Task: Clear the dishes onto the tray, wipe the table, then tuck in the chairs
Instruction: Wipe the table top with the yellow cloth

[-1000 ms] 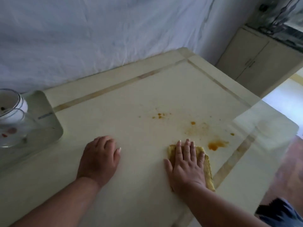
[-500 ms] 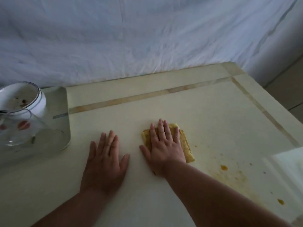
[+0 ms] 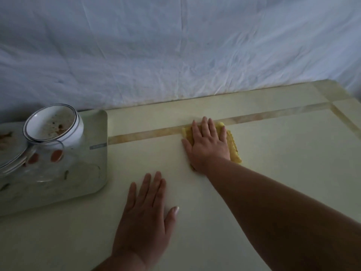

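My right hand [image 3: 208, 146] lies flat, fingers spread, on a folded yellow cloth [image 3: 233, 148], pressing it onto the cream table [image 3: 273, 173] at the tan inlay stripe near the far edge. My left hand [image 3: 145, 216] rests palm down on the bare table nearer to me, holding nothing. At the left a pale tray [image 3: 97, 153] carries a dirty white bowl [image 3: 52, 125], a clear glass [image 3: 56, 163] with orange dots and a used plate [image 3: 9, 145].
A white wrinkled sheet [image 3: 175, 55] hangs right behind the table's far edge. The table's far right corner [image 3: 332, 90] shows where two inlay stripes cross. No chairs are in view.
My right hand has slid the cloth from the near right, by the orange stains, leftward and away to the far stripe. The view has swung left; the stains are out of sight.
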Motion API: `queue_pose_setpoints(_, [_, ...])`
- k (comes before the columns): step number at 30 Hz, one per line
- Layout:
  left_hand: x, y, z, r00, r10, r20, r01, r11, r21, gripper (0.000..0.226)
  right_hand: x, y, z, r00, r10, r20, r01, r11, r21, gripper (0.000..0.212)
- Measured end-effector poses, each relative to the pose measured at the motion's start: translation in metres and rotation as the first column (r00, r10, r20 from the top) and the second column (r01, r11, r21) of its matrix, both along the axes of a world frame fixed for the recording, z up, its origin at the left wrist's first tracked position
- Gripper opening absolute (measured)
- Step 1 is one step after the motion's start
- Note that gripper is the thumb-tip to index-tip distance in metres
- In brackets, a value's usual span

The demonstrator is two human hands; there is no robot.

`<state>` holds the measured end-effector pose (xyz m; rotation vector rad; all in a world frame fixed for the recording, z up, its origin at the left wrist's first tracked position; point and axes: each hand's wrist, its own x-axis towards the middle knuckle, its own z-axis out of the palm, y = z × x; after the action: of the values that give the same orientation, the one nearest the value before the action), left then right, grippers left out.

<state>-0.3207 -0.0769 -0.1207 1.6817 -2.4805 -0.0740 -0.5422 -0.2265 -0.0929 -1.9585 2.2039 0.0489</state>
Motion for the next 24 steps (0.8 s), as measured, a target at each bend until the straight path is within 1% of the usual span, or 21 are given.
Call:
queue_pose_setpoints(3, [0.002, -0.002, -0.001, 1.0, -0.006, -0.01, 0.006, 1.0, -0.028, 0.078, 0.002, -0.006, -0.005, 0.969, -0.246, 0.036, 0.246, 0.969, -0.003, 0.083])
queue_pose_setpoints(6, [-0.001, -0.003, 0.001, 1.0, -0.013, 0.001, 0.013, 1.0, -0.011, 0.078, -0.003, -0.001, -0.004, 0.922, -0.382, 0.059, 0.382, 0.924, 0.01, 0.079])
queue_pose_setpoints(12, [0.002, -0.002, 0.003, 0.999, 0.001, 0.048, -0.003, 0.999, 0.043, 0.081, -0.015, 0.052, -0.003, 0.892, -0.449, 0.056, 0.448, 0.894, 0.022, 0.077])
queue_pose_setpoints(18, [0.001, -0.005, 0.004, 1.0, 0.006, 0.015, -0.007, 0.997, 0.073, 0.088, -0.026, 0.122, 0.0, 0.86, -0.508, 0.049, 0.508, 0.861, 0.018, 0.079])
queue_pose_setpoints(24, [-0.004, -0.002, 0.013, 1.0, 0.005, 0.002, -0.005, 0.996, 0.092, 0.092, -0.033, 0.202, -0.002, 0.806, -0.59, 0.041, 0.59, 0.807, 0.014, 0.078])
